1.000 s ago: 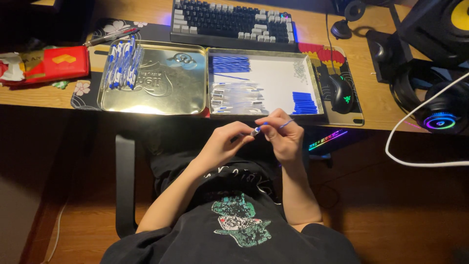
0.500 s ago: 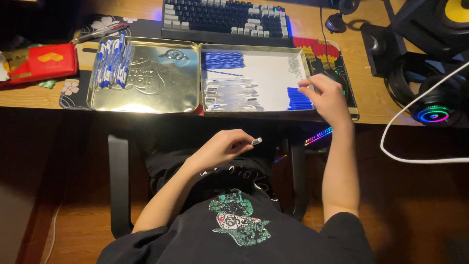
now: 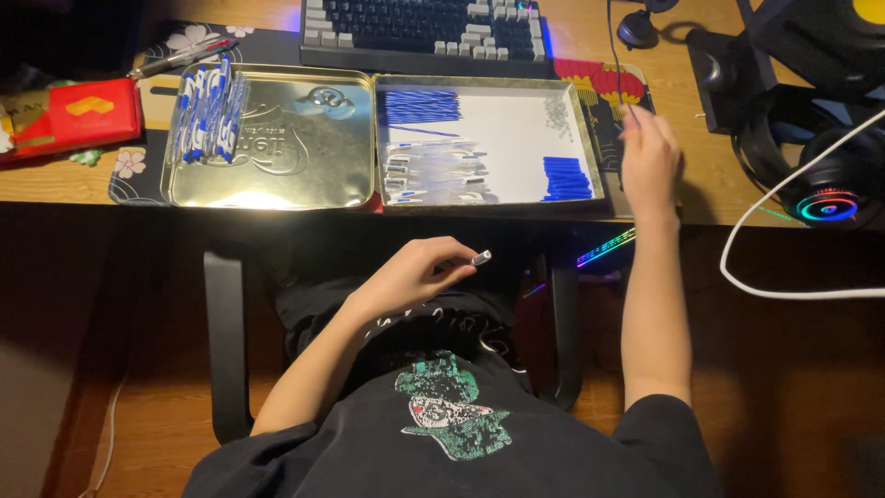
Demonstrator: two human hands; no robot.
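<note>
Risk sits nearest to me first: my left hand [image 3: 413, 274] hovers over my lap, below the desk's near edge, with its fingers curled shut around a small pen part [image 3: 480, 257] whose pale tip pokes out to the right. It is held only by its back end, over dark cloth and a dark floor, so I judge a loosened pinch would drop it where it would be hard to find.

Farther out, my right hand [image 3: 649, 159] is raised just beside the right wall of the white-lined tray [image 3: 581, 111], fingers loosely spread and holding nothing that I can make out; the hand is blurred, so I cannot tell for certain. A careless sweep there could, I think, knock the tray's rim and mix its sorted heaps, or catch the thin cable running up past the hand.

That tray holds four separate groups: blue refills [image 3: 421, 105] at far left, clear barrels [image 3: 435, 172] at near left, blue caps [image 3: 564, 178] at near right, and a scatter of tiny grey pieces [image 3: 557, 114] at far right. The small pieces look the likeliest to roll or spill.

Left of it, touching, lies a shiny metal lid [image 3: 295, 148] with finished blue-and-white pens [image 3: 206, 114] piled along its left side. Beyond both trays sits a keyboard [image 3: 426, 28].
</note>
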